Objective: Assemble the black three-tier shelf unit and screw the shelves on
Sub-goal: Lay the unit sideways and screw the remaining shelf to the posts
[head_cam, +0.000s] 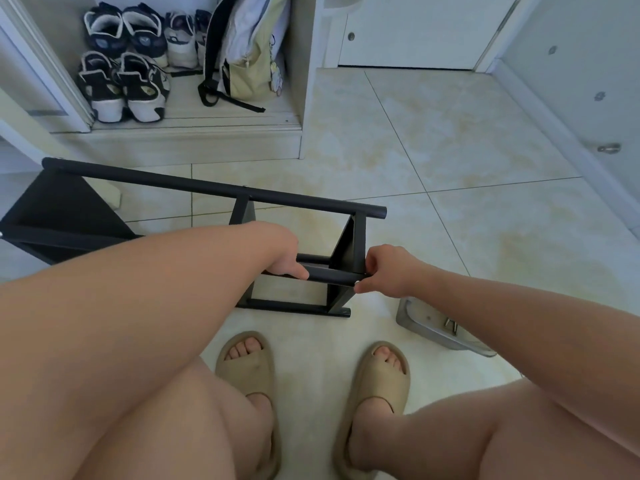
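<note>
Sideways on the pale tiled floor [450, 150] lies the black metal three-tier shelf unit [214, 188]. Its far end reaches the floor's left edge and its near end sits just ahead of the person's feet. Behind it, in an open white cupboard, stand pairs of dark and white sneakers [121, 64], with a pale green and white backpack [246, 53] to their right. The left hand [287, 261] grips the unit's nearest black round tube [332, 274], fingers curled over it and thumb lying along it. The right hand [388, 268] is at that tube's right end, thumb and fingertips closed on it in a pinch. Below the hands are two tan foam slippers [247, 368] on the feet. Just right of the unit a clear plastic bag [429, 323] holding small metal parts lies on the floor.
</note>
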Tool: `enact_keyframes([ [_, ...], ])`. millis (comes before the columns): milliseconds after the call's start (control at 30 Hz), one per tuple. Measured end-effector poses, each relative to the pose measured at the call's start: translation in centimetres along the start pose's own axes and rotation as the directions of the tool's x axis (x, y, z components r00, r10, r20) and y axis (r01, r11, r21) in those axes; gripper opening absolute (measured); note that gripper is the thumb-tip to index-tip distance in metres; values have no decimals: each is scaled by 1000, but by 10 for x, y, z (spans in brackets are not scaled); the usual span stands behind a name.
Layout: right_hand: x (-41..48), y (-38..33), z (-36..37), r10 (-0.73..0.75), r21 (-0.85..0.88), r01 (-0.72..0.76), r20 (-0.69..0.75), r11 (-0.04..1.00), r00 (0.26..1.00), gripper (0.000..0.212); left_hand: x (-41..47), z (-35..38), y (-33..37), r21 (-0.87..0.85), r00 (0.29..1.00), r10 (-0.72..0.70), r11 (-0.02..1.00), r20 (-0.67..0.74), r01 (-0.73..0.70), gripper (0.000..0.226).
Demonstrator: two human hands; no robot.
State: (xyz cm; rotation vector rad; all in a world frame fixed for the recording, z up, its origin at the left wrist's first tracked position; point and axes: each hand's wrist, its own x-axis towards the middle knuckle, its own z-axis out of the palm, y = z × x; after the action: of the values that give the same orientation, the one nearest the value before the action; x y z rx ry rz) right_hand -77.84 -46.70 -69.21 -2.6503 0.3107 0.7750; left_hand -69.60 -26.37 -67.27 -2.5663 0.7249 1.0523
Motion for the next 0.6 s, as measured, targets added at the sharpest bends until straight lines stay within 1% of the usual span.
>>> enact_keyframes([
  [100, -15, 0, 1, 36, 23, -36, 2, 999, 999, 38, -10, 6, 12, 37, 999, -23, 999, 28, 22, 75],
  [167, -26, 2, 7, 63, 72, -63, 0, 995, 998, 38, -19, 13, 19, 41, 998, -48, 998, 51, 46, 72],
  [300, -56, 4, 34, 132, 327, -120, -14, 937, 991, 37, -36, 37, 24, -66, 996, -80, 994, 34, 82, 71],
  [400, -78, 7, 51, 154, 422, -135, -11, 896, 988, 36, -46, 55, 24, -114, 996, -86, 990, 14, 87, 69],
  [467, -90, 7, 61, 155, 435, -135, -11, 890, 988, 37, -51, 66, 23, -132, 996, -90, 987, -2, 89, 63],
  [600, -112, 3, 80, 153, 406, -125, -35, 905, 988, 39, -63, 88, 23, -143, 995, -93, 986, -37, 87, 65],
])
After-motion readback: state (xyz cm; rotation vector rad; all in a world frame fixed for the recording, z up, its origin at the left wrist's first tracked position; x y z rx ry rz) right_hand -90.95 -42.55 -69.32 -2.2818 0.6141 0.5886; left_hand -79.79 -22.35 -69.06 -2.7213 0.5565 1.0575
